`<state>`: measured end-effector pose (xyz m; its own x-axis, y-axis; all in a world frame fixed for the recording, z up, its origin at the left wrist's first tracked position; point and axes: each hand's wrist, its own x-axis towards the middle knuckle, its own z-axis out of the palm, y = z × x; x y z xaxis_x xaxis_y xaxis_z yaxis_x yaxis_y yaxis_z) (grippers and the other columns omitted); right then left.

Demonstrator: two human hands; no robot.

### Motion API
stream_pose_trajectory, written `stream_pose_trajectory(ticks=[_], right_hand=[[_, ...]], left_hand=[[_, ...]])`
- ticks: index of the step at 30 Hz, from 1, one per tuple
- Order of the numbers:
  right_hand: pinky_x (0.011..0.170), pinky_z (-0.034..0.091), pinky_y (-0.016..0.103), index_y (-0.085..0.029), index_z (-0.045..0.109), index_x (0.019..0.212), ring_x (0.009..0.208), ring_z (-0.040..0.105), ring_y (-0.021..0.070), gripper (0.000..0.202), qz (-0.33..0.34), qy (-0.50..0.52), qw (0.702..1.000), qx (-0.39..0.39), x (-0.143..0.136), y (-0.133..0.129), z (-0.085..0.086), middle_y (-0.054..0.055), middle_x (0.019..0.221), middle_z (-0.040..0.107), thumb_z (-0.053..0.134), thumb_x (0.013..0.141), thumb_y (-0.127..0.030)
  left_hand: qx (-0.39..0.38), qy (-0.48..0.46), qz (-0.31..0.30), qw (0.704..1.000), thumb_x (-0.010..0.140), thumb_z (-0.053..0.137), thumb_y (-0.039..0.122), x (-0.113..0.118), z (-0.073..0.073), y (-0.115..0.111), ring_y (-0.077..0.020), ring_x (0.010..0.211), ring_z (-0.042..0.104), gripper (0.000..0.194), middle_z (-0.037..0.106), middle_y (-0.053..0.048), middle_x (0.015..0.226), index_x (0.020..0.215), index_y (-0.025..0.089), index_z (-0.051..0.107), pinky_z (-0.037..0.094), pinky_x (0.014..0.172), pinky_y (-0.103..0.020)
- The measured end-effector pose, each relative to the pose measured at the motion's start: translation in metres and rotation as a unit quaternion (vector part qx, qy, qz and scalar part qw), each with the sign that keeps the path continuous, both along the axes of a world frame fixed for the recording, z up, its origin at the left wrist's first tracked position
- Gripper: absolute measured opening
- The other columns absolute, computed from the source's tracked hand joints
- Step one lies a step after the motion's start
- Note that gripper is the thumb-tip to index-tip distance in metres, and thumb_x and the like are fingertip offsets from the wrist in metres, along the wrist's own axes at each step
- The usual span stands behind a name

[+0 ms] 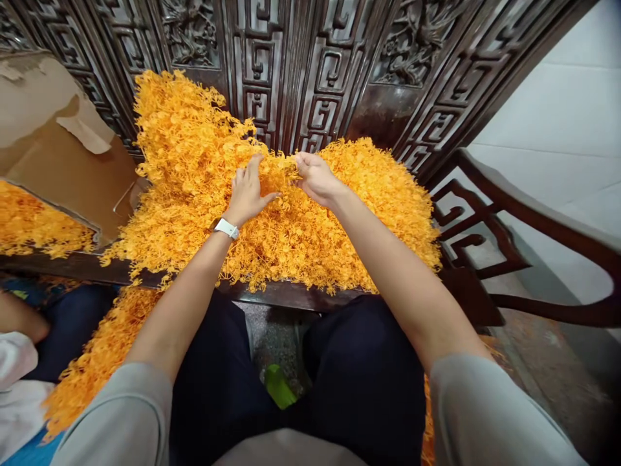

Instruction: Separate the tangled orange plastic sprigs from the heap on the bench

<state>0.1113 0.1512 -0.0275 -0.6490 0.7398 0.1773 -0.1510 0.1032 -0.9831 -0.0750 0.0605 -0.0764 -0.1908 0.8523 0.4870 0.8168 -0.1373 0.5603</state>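
Observation:
A large heap of small orange, thin-branched pieces (291, 246), perhaps plastic flower parts, lies in front of me on a dark wooden bench. My left hand (247, 192), with a white-strapped watch (226, 228) on its wrist, is over the middle of the heap. Its thumb and fingers are spread apart, touching or just above the pieces. Close by on the right, my right hand (316, 177) has thumb and index finger pinched together at a bit of the orange stuff. The exact piece between those fingertips is too small to make out.
Behind the heap rises a carved dark wooden backrest (295, 71). A torn cardboard box (63, 155) stands at left, with more orange pieces beside it. The bench's curved armrest (543, 220) is at right. Another person's arm (19, 317) shows at lower left.

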Motion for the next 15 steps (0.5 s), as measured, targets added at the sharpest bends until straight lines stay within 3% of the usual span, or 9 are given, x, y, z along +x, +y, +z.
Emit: stream_pose_trajectory(ticks=[4,8,11,15], right_hand=[[0.075,0.054,0.03,-0.023,0.055,0.078,0.078,0.059,0.0151,0.023,0.06,0.051,0.993,-0.083,0.01,-0.014,0.006,0.002,0.083,0.061,0.065,0.099,-0.025],[0.082,0.06,0.035,-0.024,0.06,0.086,0.092,0.069,0.0188,0.017,0.094,0.053,0.99,-0.087,0.012,-0.023,0.017,0.004,0.097,0.071,0.074,0.094,-0.031],[0.09,0.061,0.041,-0.024,0.059,0.088,0.101,0.071,0.0213,0.023,0.063,0.05,0.996,-0.047,0.009,-0.016,0.028,0.003,0.101,0.073,0.077,0.092,-0.038],[0.091,0.06,0.043,-0.024,0.056,0.085,0.099,0.068,0.0211,0.03,-0.041,0.026,0.999,-0.006,0.005,0.004,0.039,0.003,0.096,0.071,0.073,0.094,-0.046]], left_hand=[[-0.046,0.086,0.036,0.995,0.085,0.079,0.032,-0.01,-0.003,-0.002,-0.0512,0.147,0.042,0.109,0.017,-0.017,0.185,0.176,0.023,0.019,0.036,0.119,-0.069],[-0.067,0.104,0.06,0.991,0.083,0.071,0.019,-0.016,-0.004,-0.005,-0.0505,0.138,0.049,0.109,0.015,-0.01,0.186,0.178,0.025,0.017,0.041,0.111,-0.072],[-0.047,0.086,0.083,0.992,0.084,0.066,0.015,-0.013,-0.004,-0.009,-0.0478,0.139,0.049,0.108,0.012,-0.008,0.187,0.179,0.027,0.014,0.042,0.111,-0.071],[-0.031,0.081,0.108,0.99,0.082,0.069,0.014,-0.015,-0.003,-0.013,-0.0494,0.149,0.042,0.107,0.007,-0.012,0.187,0.177,0.026,0.022,0.043,0.111,-0.07]])
